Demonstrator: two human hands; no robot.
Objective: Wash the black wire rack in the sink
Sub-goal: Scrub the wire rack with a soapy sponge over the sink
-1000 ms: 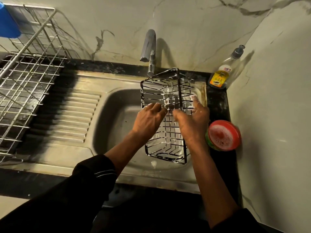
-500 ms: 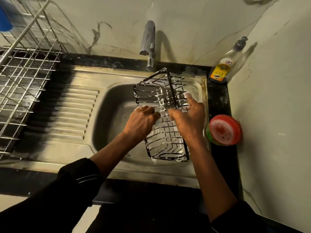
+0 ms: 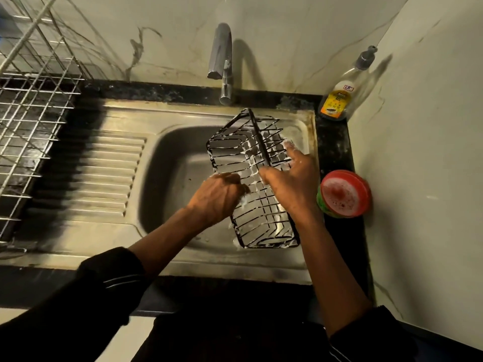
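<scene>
My right hand (image 3: 292, 184) holds the black wire rack (image 3: 262, 150). The thumb is on one side of its thick upper bar and the fingers (image 3: 290, 148) reach over the other side, white with foam. My left hand (image 3: 218, 195) is at the left side of the rack with its fingers curled and foam under them. I cannot tell if they close on a wire or on a scrubbing pad.

The rack stands tilted inside the steel sink (image 3: 167, 163), at the right part of the basin. Its near end is down at the front wall and its far end is raised toward the tap (image 3: 222, 56). Foam sits on many of the wires. I see no water coming from the tap.

I think the main danger is the soap. The wires are slippery and only one hand has a sure hold, so the rack may turn or slide down and bang in the basin. My right elbow side is also close to the red round tub (image 3: 345, 193) on the counter, and a wide push could knock it. My fingers go between thin wires, so a sudden twist could pinch them.

The dish soap bottle (image 3: 337, 100) in the corner has a yellow label and a small white tag with red marks, but the writing is too small to read.
</scene>
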